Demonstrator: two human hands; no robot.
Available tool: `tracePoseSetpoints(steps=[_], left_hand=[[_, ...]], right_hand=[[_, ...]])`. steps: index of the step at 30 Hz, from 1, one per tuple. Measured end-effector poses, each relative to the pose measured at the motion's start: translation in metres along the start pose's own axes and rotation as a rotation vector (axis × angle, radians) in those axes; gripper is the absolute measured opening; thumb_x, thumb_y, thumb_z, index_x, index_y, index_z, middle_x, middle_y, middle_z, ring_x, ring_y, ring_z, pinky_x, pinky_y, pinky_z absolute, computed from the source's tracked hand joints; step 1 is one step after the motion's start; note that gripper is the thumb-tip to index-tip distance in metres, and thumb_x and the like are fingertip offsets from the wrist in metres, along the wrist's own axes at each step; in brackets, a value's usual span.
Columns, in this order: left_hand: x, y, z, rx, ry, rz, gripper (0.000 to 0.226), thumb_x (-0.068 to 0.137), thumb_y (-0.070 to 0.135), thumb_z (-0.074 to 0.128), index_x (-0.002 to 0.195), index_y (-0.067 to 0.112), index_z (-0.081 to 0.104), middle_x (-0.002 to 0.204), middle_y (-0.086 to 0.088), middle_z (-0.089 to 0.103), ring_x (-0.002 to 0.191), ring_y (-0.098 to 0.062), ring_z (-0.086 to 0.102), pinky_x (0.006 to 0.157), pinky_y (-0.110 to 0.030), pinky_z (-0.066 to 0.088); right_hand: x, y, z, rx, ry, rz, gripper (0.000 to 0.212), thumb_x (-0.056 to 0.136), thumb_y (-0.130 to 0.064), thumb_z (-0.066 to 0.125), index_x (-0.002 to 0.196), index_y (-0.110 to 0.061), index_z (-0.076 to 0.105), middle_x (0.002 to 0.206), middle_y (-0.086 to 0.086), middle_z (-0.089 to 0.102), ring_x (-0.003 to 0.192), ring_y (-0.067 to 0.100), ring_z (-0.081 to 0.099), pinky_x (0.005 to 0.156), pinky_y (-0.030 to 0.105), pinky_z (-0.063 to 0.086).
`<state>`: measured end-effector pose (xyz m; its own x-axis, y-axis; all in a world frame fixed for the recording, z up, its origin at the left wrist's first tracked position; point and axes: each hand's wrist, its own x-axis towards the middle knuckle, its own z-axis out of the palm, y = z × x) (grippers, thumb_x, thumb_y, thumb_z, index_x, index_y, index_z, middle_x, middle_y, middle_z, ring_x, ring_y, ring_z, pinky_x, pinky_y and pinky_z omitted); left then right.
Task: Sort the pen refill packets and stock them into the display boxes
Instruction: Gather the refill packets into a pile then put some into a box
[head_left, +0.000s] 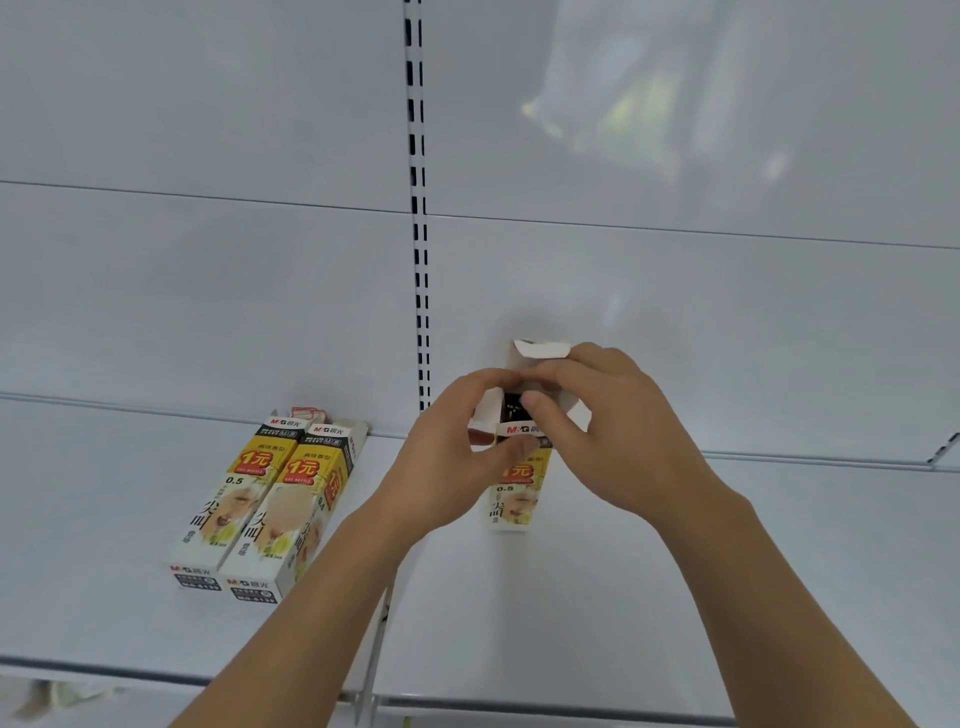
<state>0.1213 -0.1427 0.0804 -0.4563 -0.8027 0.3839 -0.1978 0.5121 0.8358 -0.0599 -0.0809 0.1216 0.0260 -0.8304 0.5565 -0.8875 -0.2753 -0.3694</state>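
A yellow, white and black refill box (511, 501) lies on the white shelf (727, 571), its far end open with the top flap (540, 349) and side flaps spread. My left hand (457, 452) grips the box's left side near the opening, thumb on the front panel. My right hand (618, 431) pinches something at the dark opening; what it pinches is hidden by the fingers. Two more boxes of the same kind (231, 499) (293, 514) lie side by side on the shelf to the left.
A slotted upright post (420, 234) runs down the white back panel behind the shelf. A shelf divider edge (376, 649) shows between my forearms. The shelf's front rail (156, 673) crosses the bottom of the view.
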Motion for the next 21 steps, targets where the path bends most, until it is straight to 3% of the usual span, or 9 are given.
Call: tracePoseSetpoints(steps=[5, 12, 18, 21], left_hand=[[0.004, -0.002, -0.003, 0.005, -0.014, -0.047, 0.054, 0.092, 0.038, 0.078, 0.140, 0.044, 0.053, 0.134, 0.024, 0.059, 0.116, 0.011, 0.056, 0.094, -0.024, 0.057], [0.005, -0.002, -0.006, 0.017, -0.012, -0.033, 0.052, 0.094, 0.035, 0.076, 0.137, 0.046, 0.050, 0.129, 0.036, 0.053, 0.110, 0.029, 0.047, 0.084, -0.008, 0.052], [0.009, -0.006, -0.006, 0.103, -0.027, -0.009, 0.060, 0.094, 0.046, 0.071, 0.148, 0.042, 0.044, 0.146, 0.023, 0.047, 0.122, 0.009, 0.052, 0.095, -0.021, 0.056], [0.009, -0.007, -0.006, 0.158, -0.022, 0.021, 0.061, 0.095, 0.042, 0.073, 0.148, 0.042, 0.043, 0.145, 0.024, 0.042, 0.124, 0.010, 0.049, 0.098, -0.025, 0.056]], right_hand=[[-0.002, 0.004, 0.008, -0.065, -0.083, 0.005, 0.047, 0.101, -0.058, 0.038, 0.111, -0.038, 0.079, 0.106, -0.015, 0.061, 0.114, 0.012, 0.049, 0.090, 0.030, 0.046], [-0.005, 0.005, 0.010, -0.147, -0.067, -0.087, 0.041, 0.105, -0.045, 0.043, 0.135, -0.030, 0.066, 0.119, -0.016, 0.066, 0.124, 0.016, 0.050, 0.101, 0.033, 0.047], [-0.009, 0.004, 0.011, -0.205, -0.051, -0.085, 0.048, 0.106, -0.052, 0.040, 0.131, -0.025, 0.071, 0.132, -0.006, 0.062, 0.134, 0.021, 0.046, 0.105, 0.040, 0.048], [-0.012, 0.005, 0.004, -0.226, 0.002, -0.059, 0.051, 0.108, -0.050, 0.038, 0.136, -0.020, 0.068, 0.145, -0.001, 0.057, 0.143, 0.022, 0.041, 0.110, 0.040, 0.047]])
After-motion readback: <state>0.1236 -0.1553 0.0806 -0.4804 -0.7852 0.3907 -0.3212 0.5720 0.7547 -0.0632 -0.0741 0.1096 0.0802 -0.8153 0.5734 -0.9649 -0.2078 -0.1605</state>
